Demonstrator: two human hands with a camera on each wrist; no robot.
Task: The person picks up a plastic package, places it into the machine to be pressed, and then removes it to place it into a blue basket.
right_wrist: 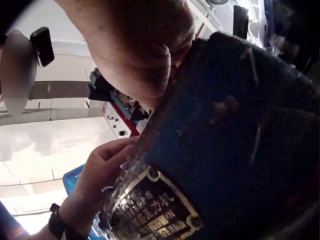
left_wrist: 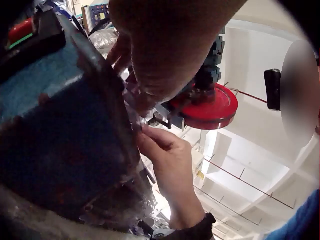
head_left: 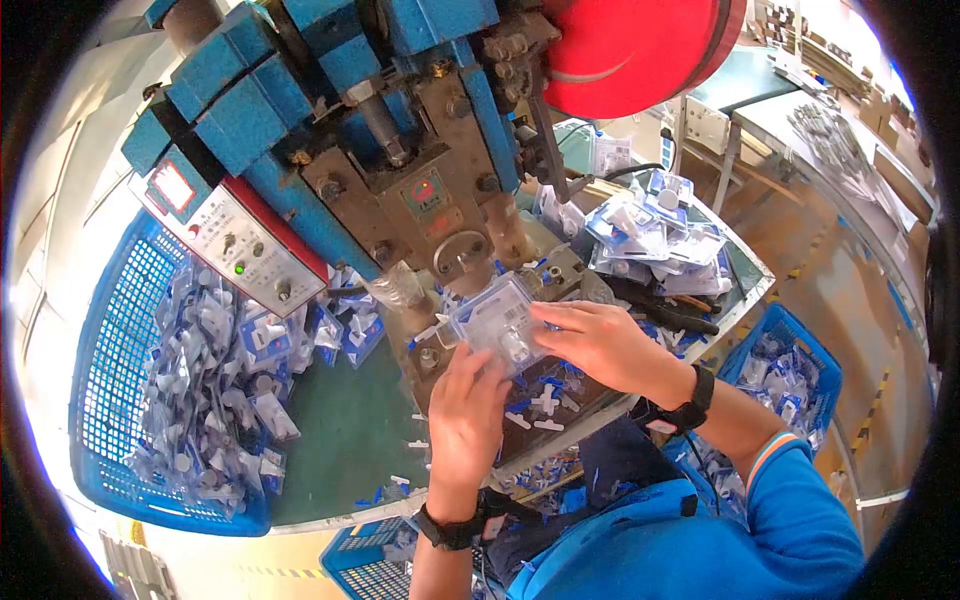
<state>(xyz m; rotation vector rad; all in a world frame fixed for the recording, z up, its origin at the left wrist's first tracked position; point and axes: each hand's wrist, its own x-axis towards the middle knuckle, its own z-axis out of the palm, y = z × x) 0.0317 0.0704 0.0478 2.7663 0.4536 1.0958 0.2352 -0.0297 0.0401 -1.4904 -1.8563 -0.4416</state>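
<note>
A clear blister pack (head_left: 492, 312) with a printed card and a small white part inside is tilted up at the front of the press die. My left hand (head_left: 466, 408) holds its lower left edge, fingers overlapping the plastic. At the right edge, my right hand (head_left: 607, 346) pinches the pack between thumb and fingers. Right above it stands the press ram (head_left: 425, 205), its round steel fitting close to the pack's top. In the left wrist view the right hand (left_wrist: 172, 160) shows thumb and fingertips together at the plastic; the right wrist view shows the left hand (right_wrist: 100, 167) beside the machine.
A blue basket (head_left: 100, 400) of packed pieces stands at the left. More packs (head_left: 655, 235) are piled right of the press. Small white and blue clips (head_left: 545, 400) lie loose before the die. A control box (head_left: 235, 245) and a red flywheel (head_left: 635, 50) flank the press.
</note>
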